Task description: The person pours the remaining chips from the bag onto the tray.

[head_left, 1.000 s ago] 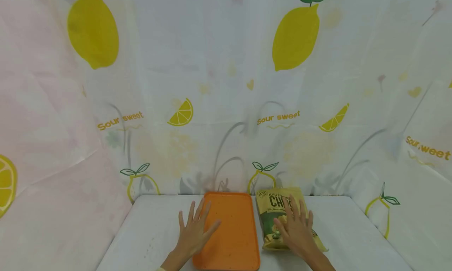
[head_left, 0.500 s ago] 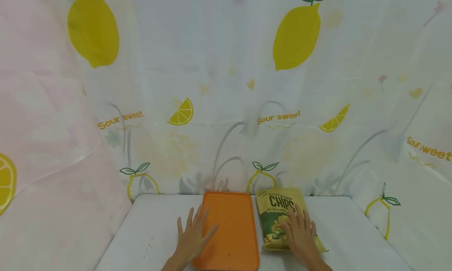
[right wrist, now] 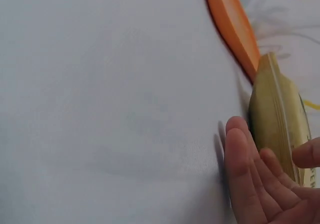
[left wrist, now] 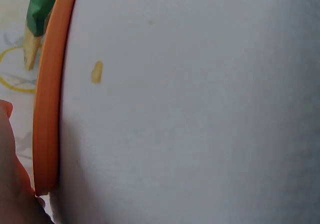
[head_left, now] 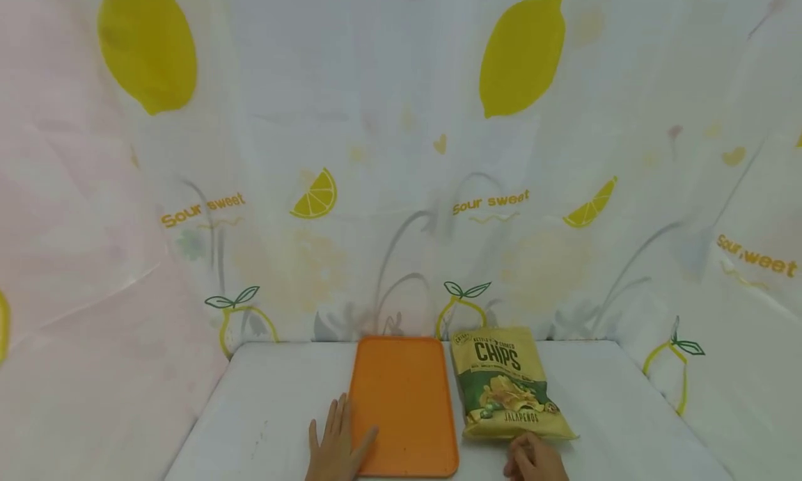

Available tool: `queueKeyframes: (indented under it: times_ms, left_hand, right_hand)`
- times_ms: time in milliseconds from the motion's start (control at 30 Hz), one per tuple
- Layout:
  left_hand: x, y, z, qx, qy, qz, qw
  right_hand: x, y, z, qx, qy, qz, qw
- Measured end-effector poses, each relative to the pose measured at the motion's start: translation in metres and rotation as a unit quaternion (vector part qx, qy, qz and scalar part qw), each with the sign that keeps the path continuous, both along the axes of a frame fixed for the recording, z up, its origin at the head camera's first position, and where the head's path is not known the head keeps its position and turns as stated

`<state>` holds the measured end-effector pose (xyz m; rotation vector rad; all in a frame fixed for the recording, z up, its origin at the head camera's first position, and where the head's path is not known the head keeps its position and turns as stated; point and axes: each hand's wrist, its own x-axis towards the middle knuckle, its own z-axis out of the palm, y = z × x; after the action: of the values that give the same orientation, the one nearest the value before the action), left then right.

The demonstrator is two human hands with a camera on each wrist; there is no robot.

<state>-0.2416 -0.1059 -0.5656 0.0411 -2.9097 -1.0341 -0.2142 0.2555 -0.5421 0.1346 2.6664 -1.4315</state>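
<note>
My left hand [head_left: 333, 445] has its fingers spread and straight at the near left side of an orange tray [head_left: 407, 404], its thumb over the tray's edge. In the left wrist view, part of this hand [left wrist: 12, 169] shows beside the tray's rim [left wrist: 47, 109]. A yellow and green bag of chips [head_left: 501, 383] lies flat right of the tray. Just at the bag's near edge is my right hand [head_left: 535, 459], fingers bent. The right wrist view shows its fingers [right wrist: 242, 169] low beside the bag [right wrist: 272, 109], with the thumb apart from them near the bag's seam.
Tray and bag lie on a white-covered table [head_left: 282, 397]. A lemon-printed curtain [head_left: 388, 154] stands behind it and along both sides. A small yellowish mark [left wrist: 97, 72] shows on the table cover in the left wrist view.
Both hands have drawn back toward the near edge. My right hand has come off the bag's front to its lower edge, its fingers bending. The head view has shifted slightly.
</note>
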Motion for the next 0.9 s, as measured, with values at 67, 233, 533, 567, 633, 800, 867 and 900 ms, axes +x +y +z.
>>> queueKeyframes:
  times_ms: [67,233,533,567,633,800,867,900]
  left_hand:
    - [-0.001,-0.001,-0.002,0.001,0.009,0.001,1.0000]
    - [-0.003,-0.002,-0.004,-0.016,0.023,0.004,0.9996]
    - [-0.002,-0.003,-0.019,-0.068,0.047,0.003,0.9966]
    - [-0.001,-0.002,-0.021,-0.076,0.053,0.003,0.9957]
    - [0.000,-0.002,-0.025,-0.093,0.068,0.003,0.9934]
    - [0.001,-0.001,-0.028,-0.122,0.099,0.007,0.9875]
    - [0.002,-0.001,-0.028,-0.127,0.107,0.007,0.9862]
    - [0.002,-0.001,-0.028,-0.127,0.108,0.008,0.9859]
  right_hand:
    - [-0.003,0.002,-0.001,-0.061,-0.046,-0.027,0.997]
    - [-0.009,0.002,-0.001,-0.186,-0.120,-0.082,0.972]
    - [-0.010,-0.004,-0.003,-0.241,-0.142,-0.121,0.952]
    - [-0.010,-0.004,-0.004,-0.232,-0.140,-0.123,0.955]
    - [-0.010,-0.004,-0.004,-0.212,-0.133,-0.125,0.960]
    - [-0.011,0.000,-0.002,-0.185,-0.135,-0.118,0.966]
    - [-0.012,0.003,-0.001,-0.181,-0.140,-0.109,0.967]
    - [-0.012,0.004,-0.001,-0.177,-0.142,-0.105,0.968]
